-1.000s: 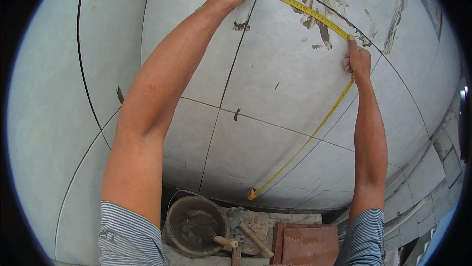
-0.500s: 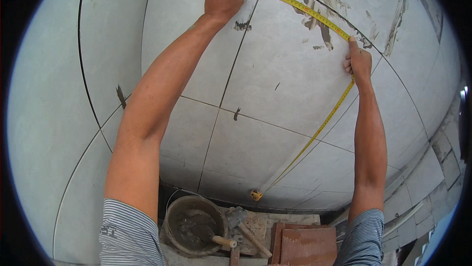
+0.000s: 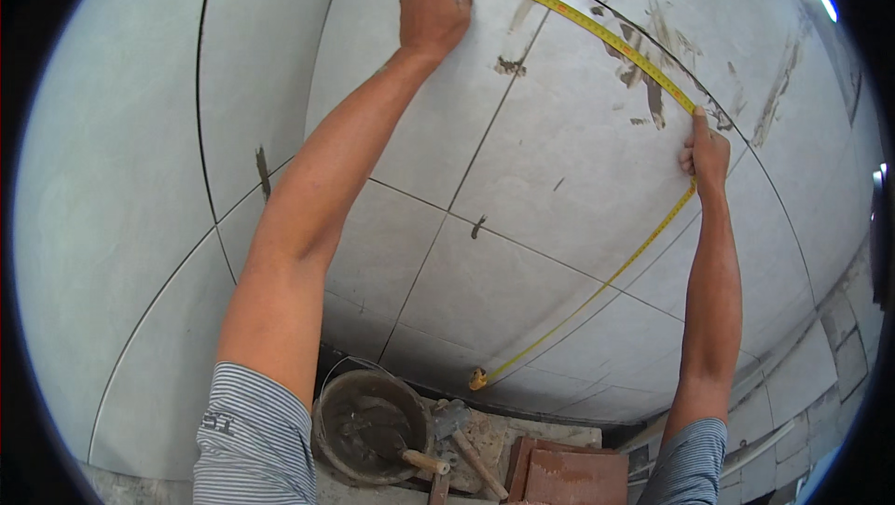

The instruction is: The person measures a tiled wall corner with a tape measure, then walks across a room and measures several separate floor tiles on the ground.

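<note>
A yellow tape measure blade [image 3: 578, 25] runs along the upper part of the grey wall tiles [image 3: 550, 141]. My left hand [image 3: 434, 15] lies against a tile with its fingers stretched out, fingertips at the blade. Further right, my right hand [image 3: 710, 155] is closed on the blade, its thumb pressing it near a tile joint. Below that hand the blade bends and slants down to the yellow tape case [image 3: 478, 379], which hangs low by the wall's foot. The blade's far left end is out of view.
At the wall's foot stands a bucket [image 3: 326, 430] of wet grey mortar with a wooden-handled tool in it. Beside it lie a hammer [image 3: 475, 458] and reddish-brown tiles [image 3: 578, 477]. Mortar smears [image 3: 653, 99] mark the wall. Another tiled wall [image 3: 121, 179] meets it at left.
My left hand has slid left along the blade and its fingers have straightened. The right hand keeps its hold. The view has shifted, so the wall appears further right and lower.
</note>
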Motion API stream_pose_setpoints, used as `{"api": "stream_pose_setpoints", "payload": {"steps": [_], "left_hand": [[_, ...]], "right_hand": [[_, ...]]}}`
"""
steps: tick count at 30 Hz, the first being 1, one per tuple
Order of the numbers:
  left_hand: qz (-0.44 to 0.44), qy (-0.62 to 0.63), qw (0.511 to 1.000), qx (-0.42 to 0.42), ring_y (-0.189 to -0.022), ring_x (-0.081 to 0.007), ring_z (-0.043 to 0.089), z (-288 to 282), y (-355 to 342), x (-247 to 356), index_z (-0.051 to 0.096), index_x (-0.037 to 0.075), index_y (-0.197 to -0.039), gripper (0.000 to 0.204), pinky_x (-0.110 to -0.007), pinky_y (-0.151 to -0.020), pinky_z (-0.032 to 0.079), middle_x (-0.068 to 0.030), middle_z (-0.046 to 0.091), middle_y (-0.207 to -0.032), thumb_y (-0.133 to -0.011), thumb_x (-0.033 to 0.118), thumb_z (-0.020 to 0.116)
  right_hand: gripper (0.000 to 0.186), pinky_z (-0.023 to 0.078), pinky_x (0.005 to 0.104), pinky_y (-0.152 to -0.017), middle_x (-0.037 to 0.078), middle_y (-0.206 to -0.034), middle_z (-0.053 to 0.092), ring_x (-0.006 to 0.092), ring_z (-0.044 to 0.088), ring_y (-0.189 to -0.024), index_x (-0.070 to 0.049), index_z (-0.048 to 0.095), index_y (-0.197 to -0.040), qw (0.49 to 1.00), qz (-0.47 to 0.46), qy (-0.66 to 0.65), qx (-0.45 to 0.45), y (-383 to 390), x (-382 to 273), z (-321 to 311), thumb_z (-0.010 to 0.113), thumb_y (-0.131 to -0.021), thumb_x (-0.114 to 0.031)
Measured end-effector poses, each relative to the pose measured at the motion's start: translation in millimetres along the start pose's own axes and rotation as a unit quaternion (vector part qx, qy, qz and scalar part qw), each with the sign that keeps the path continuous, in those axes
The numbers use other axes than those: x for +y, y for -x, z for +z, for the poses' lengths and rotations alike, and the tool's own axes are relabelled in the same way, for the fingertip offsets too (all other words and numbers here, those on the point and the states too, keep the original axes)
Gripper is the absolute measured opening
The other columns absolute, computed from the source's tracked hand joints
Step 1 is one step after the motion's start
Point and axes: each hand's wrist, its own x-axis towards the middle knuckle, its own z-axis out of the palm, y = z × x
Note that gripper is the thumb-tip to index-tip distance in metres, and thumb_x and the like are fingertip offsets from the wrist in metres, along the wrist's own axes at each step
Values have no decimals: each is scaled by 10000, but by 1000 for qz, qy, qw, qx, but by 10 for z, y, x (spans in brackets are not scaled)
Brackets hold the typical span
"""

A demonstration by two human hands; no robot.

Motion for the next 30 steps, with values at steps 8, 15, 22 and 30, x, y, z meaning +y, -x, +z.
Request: {"api": "stream_pose_setpoints", "payload": {"steps": [8,15,22,30], "left_hand": [[-20,61,995,-82,-1227,-450,368,-63,10,-69,408,46,-1325,525,-475,-1012,326,-322,332,-1347,-862,263,526],[-12,30,994,-104,-1246,-459,342,-69,-15,-94,404,53,-1329,529,-465,-1013,336,-332,328,-1342,-875,305,500],[-40,39,989,-139,-1260,-446,335,-100,-66,-126,402,48,-1335,537,-454,-1009,348,-333,301,-1359,-882,319,497],[-53,53,984,-161,-1268,-443,326,-102,-95,-106,391,70,-1348,547,-459,-1006,353,-319,287,-1377,-883,339,491]], "right_hand": [[631,355,277,-394,69,-472,497,151,474,-388,0,546,-618,1000,-4,4,-7,54,-41,-35,488,-843,-586],[641,357,279,-394,68,-474,496,152,468,-384,2,542,-611,1000,-5,9,-7,24,-34,-11,483,-845,-591],[646,366,283,-394,69,-470,494,156,479,-383,-3,539,-606,999,-10,41,-1,23,-24,11,466,-849,-596],[645,410,307,-444,85,-485,523,177,522,-417,4,563,-619,998,2,63,2,34,-66,-17,453,-856,-586]]}}
